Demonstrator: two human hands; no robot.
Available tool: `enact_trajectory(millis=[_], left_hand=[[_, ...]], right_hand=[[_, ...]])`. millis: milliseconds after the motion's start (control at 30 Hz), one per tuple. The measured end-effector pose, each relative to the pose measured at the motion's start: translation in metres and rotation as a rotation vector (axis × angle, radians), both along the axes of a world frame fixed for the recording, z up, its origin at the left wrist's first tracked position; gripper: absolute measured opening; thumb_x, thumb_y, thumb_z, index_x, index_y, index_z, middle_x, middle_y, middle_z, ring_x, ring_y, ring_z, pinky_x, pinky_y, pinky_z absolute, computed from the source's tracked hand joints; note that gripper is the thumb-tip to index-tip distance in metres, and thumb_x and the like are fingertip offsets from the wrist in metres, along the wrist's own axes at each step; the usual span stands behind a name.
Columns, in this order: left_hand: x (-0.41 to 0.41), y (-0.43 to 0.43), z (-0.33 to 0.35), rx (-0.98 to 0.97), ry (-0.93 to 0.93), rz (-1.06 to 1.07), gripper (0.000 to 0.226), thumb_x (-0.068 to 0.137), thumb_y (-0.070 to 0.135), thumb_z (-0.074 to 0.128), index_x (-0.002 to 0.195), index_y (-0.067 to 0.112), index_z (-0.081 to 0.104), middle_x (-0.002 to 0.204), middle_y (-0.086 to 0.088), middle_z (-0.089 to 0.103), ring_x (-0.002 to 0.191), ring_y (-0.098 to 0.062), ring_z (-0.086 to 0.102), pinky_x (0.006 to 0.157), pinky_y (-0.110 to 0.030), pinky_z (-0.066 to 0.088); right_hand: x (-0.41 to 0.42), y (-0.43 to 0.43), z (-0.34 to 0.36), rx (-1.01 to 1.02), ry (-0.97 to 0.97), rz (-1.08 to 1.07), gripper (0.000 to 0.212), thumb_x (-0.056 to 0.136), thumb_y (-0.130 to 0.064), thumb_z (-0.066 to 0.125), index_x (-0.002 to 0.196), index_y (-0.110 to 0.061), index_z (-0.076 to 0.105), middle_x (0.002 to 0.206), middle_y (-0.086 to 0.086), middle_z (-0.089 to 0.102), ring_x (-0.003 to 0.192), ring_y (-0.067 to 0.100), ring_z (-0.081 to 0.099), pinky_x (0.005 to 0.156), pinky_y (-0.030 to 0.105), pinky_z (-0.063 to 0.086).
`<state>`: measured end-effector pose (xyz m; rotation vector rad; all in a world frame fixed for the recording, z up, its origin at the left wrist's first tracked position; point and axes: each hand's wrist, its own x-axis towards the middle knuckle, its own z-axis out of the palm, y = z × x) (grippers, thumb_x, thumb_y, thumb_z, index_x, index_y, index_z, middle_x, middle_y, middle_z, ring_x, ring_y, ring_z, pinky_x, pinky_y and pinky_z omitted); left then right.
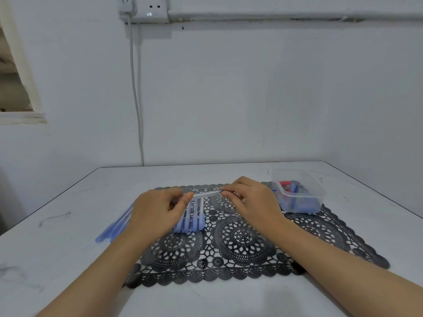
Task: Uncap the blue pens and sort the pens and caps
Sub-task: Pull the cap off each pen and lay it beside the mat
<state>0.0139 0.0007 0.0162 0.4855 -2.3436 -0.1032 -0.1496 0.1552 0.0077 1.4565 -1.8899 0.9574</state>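
I hold one pale blue pen (207,194) level above the black lace mat (240,243). My left hand (158,212) grips its left end with thumb and fingers. Pinching the right end, where a dark blue tip shows, is my right hand (249,199). Below the held pen, a row of several blue pens (191,219) lies side by side on the mat. Another bunch of blue pens (114,227) lies on the table left of the mat, partly hidden by my left hand. Whether the held pen's cap is on or off is hidden by my fingers.
A clear plastic tub (299,191) stands at the mat's far right corner with blue and red caps inside. The white table (68,259) meets a wall at the back. A white cable (136,99) hangs down the wall from a socket.
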Motion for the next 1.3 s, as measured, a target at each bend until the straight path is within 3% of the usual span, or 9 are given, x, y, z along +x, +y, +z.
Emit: enact_trajectory(millis=[100, 233, 367, 700, 967, 1200, 1300], left_hand=[[0.000, -0.001, -0.001, -0.014, 0.021, 0.000, 0.060, 0.077, 0.068, 0.018, 0.058, 0.019, 0.048, 0.039, 0.006, 0.039, 0.043, -0.001, 0.041, 0.045, -0.022, 0.026], [-0.001, -0.002, -0.001, -0.025, 0.028, 0.008, 0.063, 0.077, 0.068, 0.018, 0.060, 0.018, 0.052, 0.041, 0.006, 0.043, 0.044, -0.001, 0.044, 0.045, -0.021, 0.028], [-0.002, -0.003, -0.002, -0.028, 0.028, 0.015, 0.066, 0.077, 0.069, 0.017, 0.065, 0.019, 0.057, 0.047, 0.007, 0.054, 0.049, 0.000, 0.051, 0.047, -0.019, 0.033], [-0.001, -0.001, 0.000, -0.032, 0.006, 0.033, 0.059, 0.079, 0.067, 0.019, 0.059, 0.021, 0.049, 0.041, 0.006, 0.041, 0.044, -0.001, 0.042, 0.045, -0.022, 0.025], [-0.001, -0.001, -0.001, -0.028, -0.007, 0.032, 0.048, 0.084, 0.061, 0.028, 0.055, 0.026, 0.042, 0.041, 0.007, 0.041, 0.043, -0.001, 0.042, 0.044, -0.022, 0.024], [-0.001, 0.001, -0.001, -0.027, -0.032, 0.036, 0.048, 0.086, 0.063, 0.030, 0.058, 0.028, 0.045, 0.048, 0.009, 0.050, 0.050, 0.002, 0.046, 0.046, -0.021, 0.028], [-0.003, 0.001, -0.003, -0.054, -0.035, 0.023, 0.053, 0.081, 0.068, 0.022, 0.058, 0.027, 0.045, 0.048, 0.009, 0.052, 0.048, 0.002, 0.045, 0.045, -0.020, 0.027]], right_hand=[[-0.001, 0.001, 0.001, -0.003, 0.009, -0.112, 0.039, 0.085, -0.053, 0.049, 0.088, -0.024, 0.074, 0.082, -0.009, 0.068, 0.072, 0.010, 0.061, 0.068, 0.032, 0.048], [-0.001, 0.003, 0.005, 0.053, -0.030, -0.292, 0.049, 0.077, -0.069, 0.045, 0.087, -0.030, 0.073, 0.089, -0.012, 0.068, 0.089, 0.009, 0.058, 0.085, 0.041, 0.033], [0.001, 0.005, 0.009, 0.118, -0.141, -0.310, 0.046, 0.075, -0.069, 0.049, 0.093, -0.033, 0.071, 0.100, -0.013, 0.064, 0.101, 0.007, 0.054, 0.096, 0.044, 0.027], [-0.002, 0.002, 0.006, 0.025, -0.198, -0.199, 0.050, 0.072, -0.067, 0.054, 0.087, -0.023, 0.073, 0.086, -0.007, 0.061, 0.087, 0.012, 0.056, 0.078, 0.046, 0.046], [0.006, 0.002, 0.006, -0.021, -0.067, -0.192, 0.020, 0.077, -0.040, 0.072, 0.082, -0.021, 0.073, 0.079, -0.006, 0.064, 0.074, 0.013, 0.061, 0.063, 0.037, 0.051], [0.012, 0.001, 0.007, 0.019, -0.118, -0.113, 0.010, 0.081, -0.025, 0.070, 0.087, -0.018, 0.073, 0.086, -0.003, 0.064, 0.079, 0.014, 0.060, 0.065, 0.033, 0.052], [0.016, 0.000, 0.006, 0.036, -0.119, -0.034, 0.010, 0.082, -0.013, 0.068, 0.091, -0.016, 0.073, 0.088, -0.001, 0.063, 0.077, 0.014, 0.059, 0.068, 0.029, 0.051]])
